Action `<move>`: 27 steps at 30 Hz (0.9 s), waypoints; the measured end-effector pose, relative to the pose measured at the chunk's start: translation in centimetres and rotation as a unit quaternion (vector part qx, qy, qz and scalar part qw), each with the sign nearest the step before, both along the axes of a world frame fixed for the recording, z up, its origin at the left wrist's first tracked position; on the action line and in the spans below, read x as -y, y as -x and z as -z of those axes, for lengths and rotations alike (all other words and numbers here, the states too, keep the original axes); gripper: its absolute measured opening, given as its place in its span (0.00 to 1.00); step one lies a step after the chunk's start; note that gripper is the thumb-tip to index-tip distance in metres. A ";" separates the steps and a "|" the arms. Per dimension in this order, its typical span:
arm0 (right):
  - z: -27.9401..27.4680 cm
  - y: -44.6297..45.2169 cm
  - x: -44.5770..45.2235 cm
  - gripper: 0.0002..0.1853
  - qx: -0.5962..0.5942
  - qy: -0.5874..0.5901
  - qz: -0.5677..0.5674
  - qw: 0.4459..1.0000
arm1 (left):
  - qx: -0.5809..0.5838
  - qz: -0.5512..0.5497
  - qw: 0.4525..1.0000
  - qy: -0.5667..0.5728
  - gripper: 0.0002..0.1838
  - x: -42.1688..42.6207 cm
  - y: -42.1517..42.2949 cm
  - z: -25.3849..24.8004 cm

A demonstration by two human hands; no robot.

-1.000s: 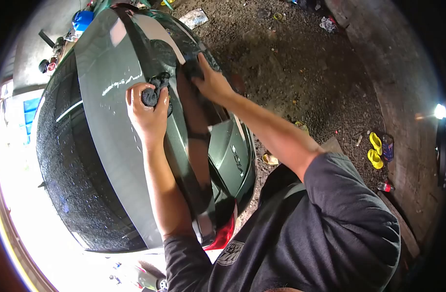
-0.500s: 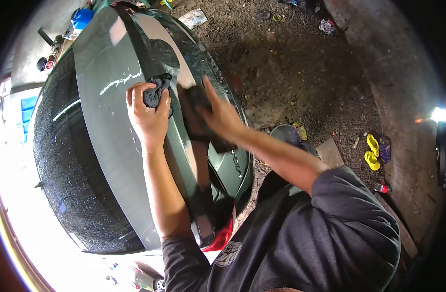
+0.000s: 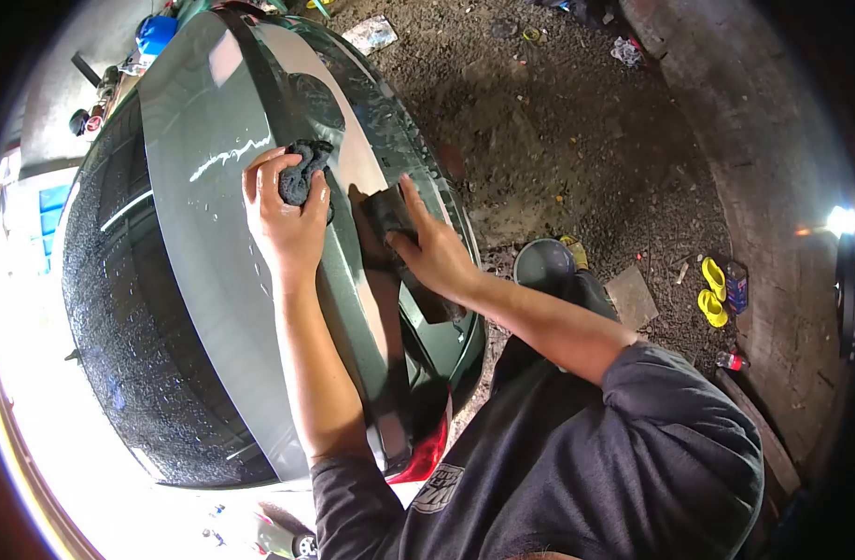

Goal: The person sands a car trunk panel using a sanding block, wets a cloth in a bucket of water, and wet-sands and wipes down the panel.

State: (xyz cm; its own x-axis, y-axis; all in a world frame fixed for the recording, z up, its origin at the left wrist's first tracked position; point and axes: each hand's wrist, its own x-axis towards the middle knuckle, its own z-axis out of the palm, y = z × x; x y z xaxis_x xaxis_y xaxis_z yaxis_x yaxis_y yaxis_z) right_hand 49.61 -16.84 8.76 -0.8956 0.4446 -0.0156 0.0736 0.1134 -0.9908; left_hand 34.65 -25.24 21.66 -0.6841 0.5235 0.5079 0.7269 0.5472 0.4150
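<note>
My left hand is curled round a crumpled dark cloth, fingers on one side and thumb on the other, bunching it against the edge of the boot lid. My right hand is half open over a long dark block, gripping it with my thumb nearer the cloth and my fingers reaching along the far side. The block lies slantwise on the rear of the car, across a pale, pinkish-brown band, just beside the left hand and not touching it. My right hand covers the middle of the block, so I can't see all of its length or the panel beneath.

My left forearm crosses the boot lid, with the wet, beaded rear window beyond it. A pale wavy streak shows near my left fingers. The red tail light sits near my shirt.

On the rough ground, a round bucket stands near my right forearm, with a flat square piece just beside it. Farther off, near the concrete wall, lie yellow clogs and a small bottle with a red label.
</note>
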 end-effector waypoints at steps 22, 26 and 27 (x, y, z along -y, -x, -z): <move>0.1 -3.3 1.0 0.48 0.069 0.040 -0.027 0.996 | -0.024 0.027 0.998 0.050 0.15 -0.1 0.4 0.5; 0.2 -1.9 -0.1 0.47 0.102 0.024 -0.038 0.994 | -0.033 0.037 0.997 0.054 0.15 -0.1 0.6 0.2; 0.6 0.8 -1.1 0.48 0.091 0.010 -0.015 0.996 | -0.033 0.041 0.997 0.057 0.15 0.0 0.5 0.2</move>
State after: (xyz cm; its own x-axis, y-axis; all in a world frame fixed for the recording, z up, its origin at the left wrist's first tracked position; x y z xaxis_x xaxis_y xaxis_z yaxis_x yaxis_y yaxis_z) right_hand 48.85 -15.78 8.13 -0.8896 0.4165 -0.1873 0.2489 0.0984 -0.9635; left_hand 34.19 -25.20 21.46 -0.6031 0.6330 0.4854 0.7952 0.5252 0.3032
